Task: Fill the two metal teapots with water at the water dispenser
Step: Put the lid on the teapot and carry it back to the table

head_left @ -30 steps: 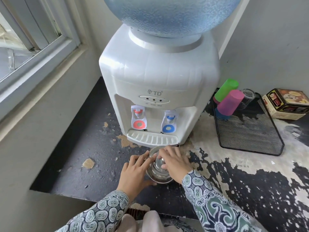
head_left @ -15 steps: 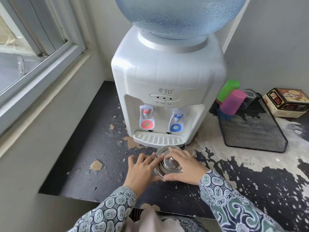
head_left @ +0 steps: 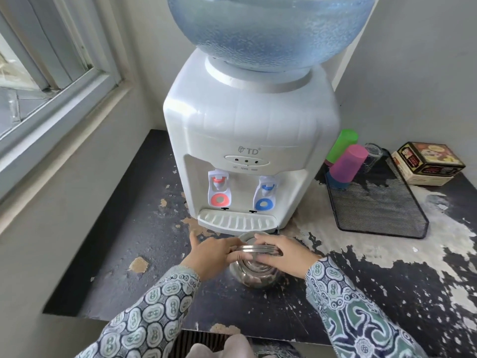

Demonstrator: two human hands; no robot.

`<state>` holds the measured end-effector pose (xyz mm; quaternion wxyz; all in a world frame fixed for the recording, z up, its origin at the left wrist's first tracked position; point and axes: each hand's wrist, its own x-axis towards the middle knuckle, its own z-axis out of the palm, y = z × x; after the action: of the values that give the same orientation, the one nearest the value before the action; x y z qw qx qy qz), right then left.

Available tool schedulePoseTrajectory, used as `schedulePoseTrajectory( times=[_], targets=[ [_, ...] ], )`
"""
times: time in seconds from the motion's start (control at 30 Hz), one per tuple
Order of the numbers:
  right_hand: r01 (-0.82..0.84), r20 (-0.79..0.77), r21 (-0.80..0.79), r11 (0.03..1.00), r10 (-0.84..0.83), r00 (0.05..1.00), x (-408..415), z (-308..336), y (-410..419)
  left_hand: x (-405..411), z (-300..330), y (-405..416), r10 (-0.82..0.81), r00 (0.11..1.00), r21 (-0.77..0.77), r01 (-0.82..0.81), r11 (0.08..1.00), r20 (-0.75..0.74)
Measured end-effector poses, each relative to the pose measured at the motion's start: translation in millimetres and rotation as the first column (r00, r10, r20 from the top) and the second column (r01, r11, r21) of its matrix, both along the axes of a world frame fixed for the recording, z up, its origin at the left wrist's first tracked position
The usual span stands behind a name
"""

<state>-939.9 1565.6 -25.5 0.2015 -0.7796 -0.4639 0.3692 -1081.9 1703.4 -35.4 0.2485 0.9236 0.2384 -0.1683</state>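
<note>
Metal teapot [head_left: 254, 273] on the worn counter [head_left: 144, 228], just before the water dispenser [head_left: 247, 140] drip tray. Lid [head_left: 258, 248] gripped by the right hand [head_left: 286, 254]; left hand [head_left: 210, 254] fingers touching teapot rim.

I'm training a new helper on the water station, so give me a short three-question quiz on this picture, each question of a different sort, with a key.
1. True or false: the metal teapot already sits under the blue tap.
2. Which hand grips the lid? A) left hand B) right hand C) neither
3. Fill in: the pink cup lies on the black mesh ____.

Key
1. False: it stands on the counter in front of the drip tray of the dispenser.
2. B: the right hand curls over the lid, while the left hand steadies the teapot.
3. tray
</note>
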Motion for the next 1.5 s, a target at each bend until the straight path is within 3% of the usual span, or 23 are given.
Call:
schedulePoseTrajectory(
  times=[0.2,0.33,0.5,0.73,1.03,1.27,1.37,1.5],
  targets=[
    [0.214,-0.07,0.153,0.965,-0.205,0.976,-2,-20,-18,-9,-31,-14,0.032,0.966,0.085,-0.055,0.995,0.255],
    [0.25,0.017,0.219,0.943,-0.26,0.965,-3,-21,-15,0,-29,-21,0.155,0.911,-0.013,-0.163,0.987,0.382],
    [0.294,-0.029,0.284,0.912,-0.299,0.954,4,-17,-20,12,-20,-28,0.313,0.85,-0.093,-0.303,0.948,0.423],
    [0.341,-0.073,0.33,0.88,-0.336,0.939,19,9,-101,42,14,-92,0.109,0.884,0.042,-0.143,0.989,0.454],
    [0.489,-0.002,0.342,0.802,-0.52,0.854,49,41,-298,111,32,-258,-0.03,0.83,-0.053,0.071,0.996,0.558],
    [0.704,-0.039,0.427,0.567,-0.767,0.641,45,51,-463,165,45,-405,-0.276,0.739,-0.061,0.393,0.917,0.615],
    [0.792,-0.098,0.429,0.434,-0.849,0.519,36,49,-523,181,49,-465,-0.382,0.687,-0.057,0.525,0.849,0.618],
    [0.874,-0.137,0.443,0.201,-0.948,0.288,19,45,-598,206,49,-546,-0.505,0.621,-0.088,0.678,0.729,0.599]
  ],
)
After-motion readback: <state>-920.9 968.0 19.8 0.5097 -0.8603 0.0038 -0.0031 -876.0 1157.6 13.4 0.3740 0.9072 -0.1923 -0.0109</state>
